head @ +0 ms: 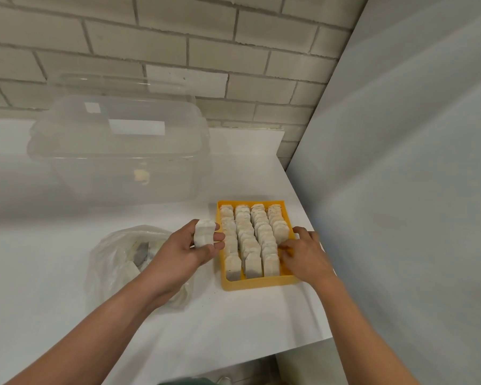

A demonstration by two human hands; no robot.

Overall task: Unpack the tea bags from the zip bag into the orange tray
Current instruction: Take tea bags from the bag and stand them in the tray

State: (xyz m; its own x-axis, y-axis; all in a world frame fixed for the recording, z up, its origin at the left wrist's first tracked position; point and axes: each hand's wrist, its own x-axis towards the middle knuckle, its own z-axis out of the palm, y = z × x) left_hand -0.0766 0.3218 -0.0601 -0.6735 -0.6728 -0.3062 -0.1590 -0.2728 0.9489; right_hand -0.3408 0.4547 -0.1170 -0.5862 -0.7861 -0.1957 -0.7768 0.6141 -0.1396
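Loading check: tray (261, 285) nearly full.
My left fingers (218, 237) pinch tea bags (204, 236); right fingers (286, 247) curl inside tray, grip cannot be told.

Tray (261, 283) on the table (233, 329) near its right edge, tea bags (247, 237) in four rows inside, zip bag (114, 262) to its left, tub (117, 151) behind both, my left hand (178, 254) between bag and tray, my right hand (303, 257) on the tray's right side.
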